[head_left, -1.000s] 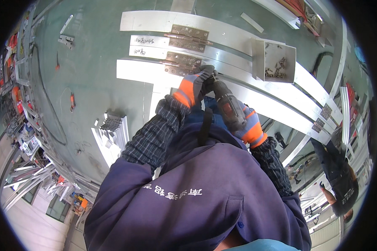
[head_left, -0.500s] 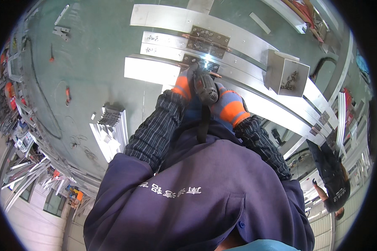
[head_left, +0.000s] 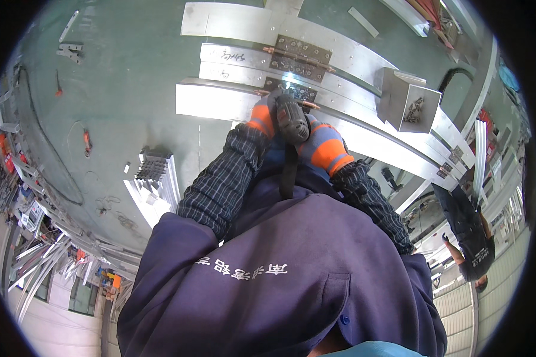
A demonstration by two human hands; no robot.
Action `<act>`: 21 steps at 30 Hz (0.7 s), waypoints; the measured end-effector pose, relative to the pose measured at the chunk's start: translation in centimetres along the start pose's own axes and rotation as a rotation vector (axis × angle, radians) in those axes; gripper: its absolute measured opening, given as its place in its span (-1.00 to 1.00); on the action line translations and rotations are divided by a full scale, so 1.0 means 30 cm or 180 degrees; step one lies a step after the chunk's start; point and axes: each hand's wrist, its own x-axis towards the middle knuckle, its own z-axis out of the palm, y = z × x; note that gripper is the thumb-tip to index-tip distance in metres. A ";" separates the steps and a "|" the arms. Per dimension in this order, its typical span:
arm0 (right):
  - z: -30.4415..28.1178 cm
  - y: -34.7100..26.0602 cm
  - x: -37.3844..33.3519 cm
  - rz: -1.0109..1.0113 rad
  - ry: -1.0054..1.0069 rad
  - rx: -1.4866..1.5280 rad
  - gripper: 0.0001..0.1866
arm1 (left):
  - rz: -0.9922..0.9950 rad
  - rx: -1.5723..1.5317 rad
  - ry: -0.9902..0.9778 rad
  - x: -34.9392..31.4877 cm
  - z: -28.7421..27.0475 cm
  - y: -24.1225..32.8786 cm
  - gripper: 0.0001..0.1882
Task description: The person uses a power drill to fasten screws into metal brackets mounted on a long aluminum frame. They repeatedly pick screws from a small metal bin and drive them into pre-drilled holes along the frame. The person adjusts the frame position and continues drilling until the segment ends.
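Note:
A dark power drill (head_left: 293, 122) points away from me at the nearer metal hinge (head_left: 301, 94), with a bright light shining at its tip. My right hand (head_left: 324, 147), in a grey and orange glove, is wrapped round the drill's handle, which is mostly hidden. My left hand (head_left: 262, 114), gloved alike, has its fingers closed beside the drill's front end at the hinge; what they pinch is hidden. Both hinges lie across long pale metal profiles (head_left: 217, 102). The farther hinge (head_left: 301, 58) has several holes and a copper-coloured pin.
An open square metal box (head_left: 410, 104) holding small fasteners stands on the profiles at right. A bundle of white profiles (head_left: 155, 190) stands at left. An orange-handled tool (head_left: 87, 143) lies on the green floor. Another person (head_left: 467, 238) is at the right.
The view has shifted slightly. Both hands and the drill keep their place at the nearer hinge, and the light still shines there. The other person's position differs only a little.

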 end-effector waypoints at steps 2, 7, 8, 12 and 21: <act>0.005 -0.002 0.006 0.0002 -0.0009 0.0018 -0.37 | 0.0200 0.0427 -0.0024 0.004 0.001 0.006 -0.70; 0.013 -0.006 0.015 -0.0025 0.0043 0.0034 -0.39 | -0.0247 -0.0451 0.0038 -0.043 0.060 0.043 -0.71; 0.011 -0.005 0.015 -0.0004 0.0036 0.0007 -0.38 | -0.0240 -0.0586 -0.0104 -0.054 0.074 0.044 -0.70; 0.000 -0.015 0.016 0.0052 -0.0012 -0.0005 -0.38 | 0.0029 -0.0142 -0.0053 -0.062 0.088 0.038 -0.70; -0.035 -0.088 0.020 0.0247 -0.0155 -0.0257 -0.38 | 0.0690 0.0578 0.1213 -0.207 0.172 0.146 -0.67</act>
